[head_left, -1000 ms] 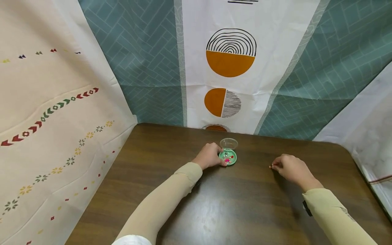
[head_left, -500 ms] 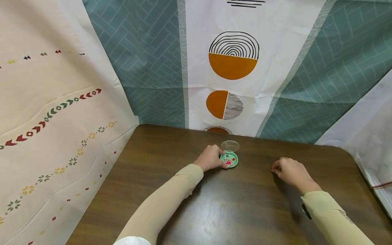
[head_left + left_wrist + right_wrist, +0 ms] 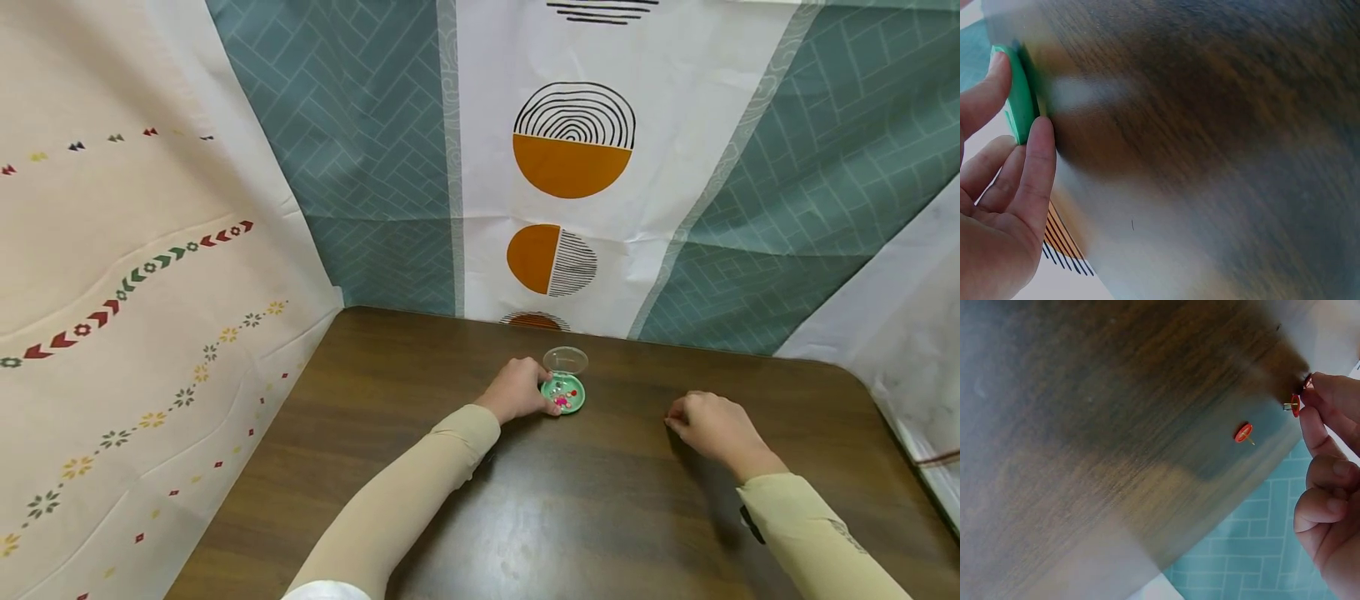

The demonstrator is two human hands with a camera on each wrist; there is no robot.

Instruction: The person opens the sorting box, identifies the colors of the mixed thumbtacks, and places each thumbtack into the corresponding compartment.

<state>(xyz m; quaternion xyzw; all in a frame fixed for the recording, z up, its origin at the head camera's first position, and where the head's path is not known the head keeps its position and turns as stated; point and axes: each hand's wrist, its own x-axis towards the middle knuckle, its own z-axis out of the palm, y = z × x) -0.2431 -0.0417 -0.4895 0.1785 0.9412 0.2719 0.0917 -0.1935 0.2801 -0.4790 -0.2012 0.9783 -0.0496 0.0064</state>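
My left hand [image 3: 517, 390] grips the left edge of a small round green case [image 3: 576, 407], thumb on the near side and fingers on the far side. The case's clear lid [image 3: 566, 360] stands open at the back, and several pink, red and silver pieces lie inside. From the left wrist only the case's green side [image 3: 1020, 103] shows between thumb and fingers. Over to the right, my right hand [image 3: 712, 423] pinches a red thumbtack [image 3: 1308, 381] low at the tabletop. A second thumbtack [image 3: 1295, 406] sits right at its fingertips; a third thumbtack [image 3: 1244, 432] lies a little apart.
Both hands work on a brown wooden table [image 3: 600, 508]. Behind its back edge hangs a teal and white patterned cloth [image 3: 375, 167]; a cream patterned cloth [image 3: 150, 317] hangs along the left, and a pale cloth [image 3: 907, 333] on the right.
The view has shifted slightly. My right fingertips have closed in over the small orange-red piece that showed at their tips a second ago. The left hand keeps its grip on the case.
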